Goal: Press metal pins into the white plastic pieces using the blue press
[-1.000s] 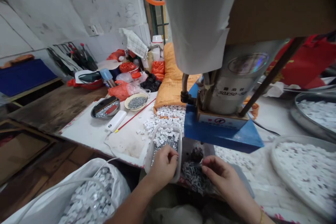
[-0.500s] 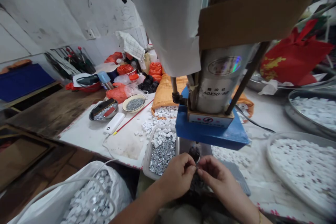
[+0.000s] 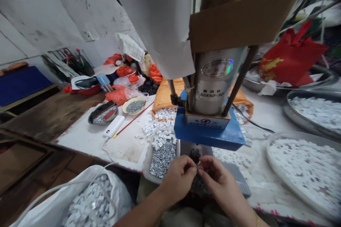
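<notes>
My left hand (image 3: 181,174) is closed in a pinch, its fingertips meeting those of my right hand (image 3: 217,175) just in front of the press. The right hand pinches too. Whatever lies between the fingertips is too small and hidden to name. Right behind them is the dark metal tooling (image 3: 195,153) under the blue head (image 3: 209,136) of the press, whose silver cylinder (image 3: 213,90) rises above. Beside my left hand stands a clear plastic box (image 3: 146,174) holding metal screws or pins (image 3: 163,158) and small white plastic clips (image 3: 162,139).
At right, a round tray (image 3: 269,149) and a metal basin (image 3: 287,108) hold many white pieces. An open white sack (image 3: 124,191) of white clips stands lower left. Across the table lie a red stick (image 3: 134,118), a white power bank (image 3: 114,126) and bowls of metal parts (image 3: 135,106).
The view has shifted slightly, so the press and table sit a little further left. Both hands keep their fingertips together in front of the press.
</notes>
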`<state>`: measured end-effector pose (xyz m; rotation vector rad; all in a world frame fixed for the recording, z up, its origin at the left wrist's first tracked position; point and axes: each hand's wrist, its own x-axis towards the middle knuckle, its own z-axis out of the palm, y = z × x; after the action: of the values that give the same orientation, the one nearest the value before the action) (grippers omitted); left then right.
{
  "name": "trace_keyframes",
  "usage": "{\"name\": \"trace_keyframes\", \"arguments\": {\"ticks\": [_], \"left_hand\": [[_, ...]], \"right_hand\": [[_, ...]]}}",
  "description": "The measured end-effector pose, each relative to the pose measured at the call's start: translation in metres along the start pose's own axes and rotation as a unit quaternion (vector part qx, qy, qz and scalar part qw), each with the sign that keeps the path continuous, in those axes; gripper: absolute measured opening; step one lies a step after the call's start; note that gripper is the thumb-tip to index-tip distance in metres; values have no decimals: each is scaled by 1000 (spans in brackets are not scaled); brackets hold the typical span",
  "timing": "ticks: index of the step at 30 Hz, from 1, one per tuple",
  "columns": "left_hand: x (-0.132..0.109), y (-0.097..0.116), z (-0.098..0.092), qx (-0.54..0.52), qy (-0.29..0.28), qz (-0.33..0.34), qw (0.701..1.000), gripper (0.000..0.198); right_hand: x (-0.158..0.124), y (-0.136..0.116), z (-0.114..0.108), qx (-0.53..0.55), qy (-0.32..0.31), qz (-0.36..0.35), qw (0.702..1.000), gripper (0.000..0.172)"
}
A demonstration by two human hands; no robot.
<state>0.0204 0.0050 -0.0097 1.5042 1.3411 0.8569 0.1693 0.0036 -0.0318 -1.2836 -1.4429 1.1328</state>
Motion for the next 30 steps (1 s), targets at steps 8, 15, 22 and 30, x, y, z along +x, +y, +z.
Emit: {"name": "trace_keyframes", "arguments": {"ticks": [8, 15, 22, 30], "left_hand": [[-4, 1, 1, 40, 1, 36, 999, 13], [-5, 3, -7, 46, 32, 28, 998, 18], [-7, 7, -2, 61, 2, 32, 998, 16], [-5, -1, 2, -109, -58, -75, 990, 7]], "right_hand": [[-4, -1, 0, -157, -4, -103, 982, 16], [-2, 8, -1, 70, 18, 37, 997, 29], [0, -2, 2, 142, 5, 74, 987, 39], [-9, 0, 4, 114, 36, 23, 993, 29]]}}
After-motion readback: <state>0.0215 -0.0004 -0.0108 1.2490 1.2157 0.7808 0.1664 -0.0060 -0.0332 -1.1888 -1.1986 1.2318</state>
